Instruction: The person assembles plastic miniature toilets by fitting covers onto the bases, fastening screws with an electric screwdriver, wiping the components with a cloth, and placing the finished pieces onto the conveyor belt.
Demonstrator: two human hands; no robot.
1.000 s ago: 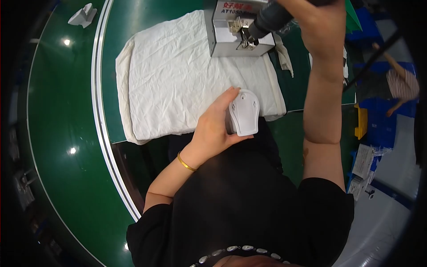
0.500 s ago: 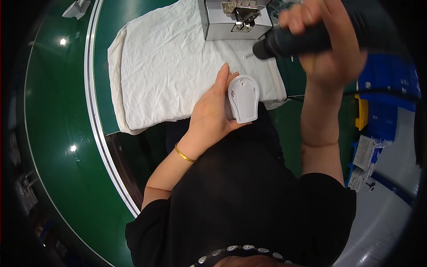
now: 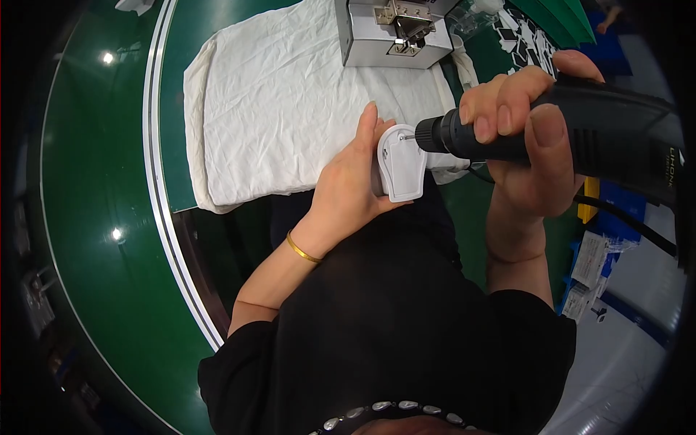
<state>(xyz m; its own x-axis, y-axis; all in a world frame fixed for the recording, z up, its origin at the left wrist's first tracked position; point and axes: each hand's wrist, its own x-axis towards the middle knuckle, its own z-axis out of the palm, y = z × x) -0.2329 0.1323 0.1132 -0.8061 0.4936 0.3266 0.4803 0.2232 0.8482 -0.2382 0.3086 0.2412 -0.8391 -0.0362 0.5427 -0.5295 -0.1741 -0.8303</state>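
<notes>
Electric screwdriver bit on white plastic plug housing, held over lap.

White plug housing [image 3: 401,163] sits upright in left hand [image 3: 348,188], fingers straight behind it, thumb under; gold bangle [image 3: 301,249] on wrist, forearm angled up from lower left. Right hand [image 3: 525,138] clenched round black electric screwdriver [image 3: 573,130], held approx. horizontal, tip touching housing's upper part. Behind: white cloth [image 3: 283,109] on green table [image 3: 101,217], w/ grey metal fixture [image 3: 395,32] on cloth.

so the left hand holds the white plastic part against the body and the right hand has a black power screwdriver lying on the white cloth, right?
Not quite: in the head view the right hand holds the black power screwdriver up, its tip on the white plastic part in the left hand, not lying on the white cloth.
</notes>
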